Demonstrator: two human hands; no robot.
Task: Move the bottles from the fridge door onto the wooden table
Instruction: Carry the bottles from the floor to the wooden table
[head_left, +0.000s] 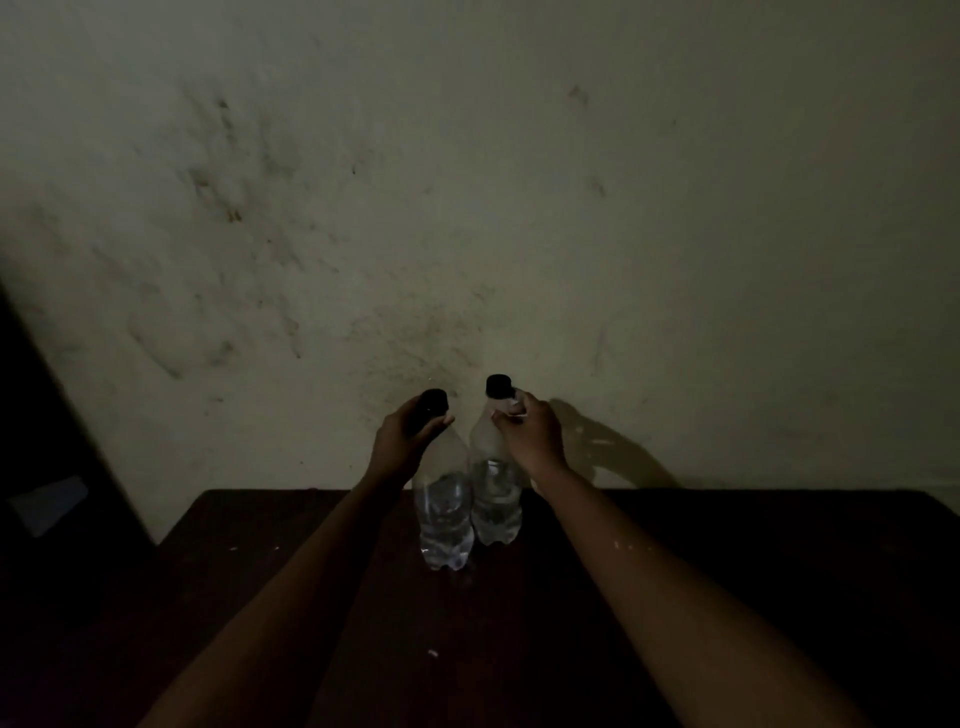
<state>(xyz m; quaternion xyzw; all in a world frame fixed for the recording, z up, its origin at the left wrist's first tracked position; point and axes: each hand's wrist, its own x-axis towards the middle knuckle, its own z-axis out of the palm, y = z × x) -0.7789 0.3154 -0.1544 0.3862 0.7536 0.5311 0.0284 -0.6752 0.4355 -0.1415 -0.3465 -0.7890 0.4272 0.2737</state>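
At the frame's centre, 2 bottles are stood side by side on the table (727, 545). The left bottle (444, 519) is gripped near its cap by the left hand (410, 439), and the right bottle (496, 499) is pinched at its neck by the right hand (532, 436), probably to steady both.

Dim throughout, with no lamp or window in sight. Behind the counter (779, 571), dark brown and dotted with a few small white specks (431, 653), a pale greenish plaster wall (467, 182) filling the whole upper view, mottled with brownish smudges and scuffs thickest above the counter's left half, and marked by a soft grey shadow (613, 457) just above the counter's far edge, right of its middle. Left of the counter, a tall black shape (47, 415) slanting along the edge of the view, too dark to name, with a faint bluish-grey patch (49, 504) low on it.
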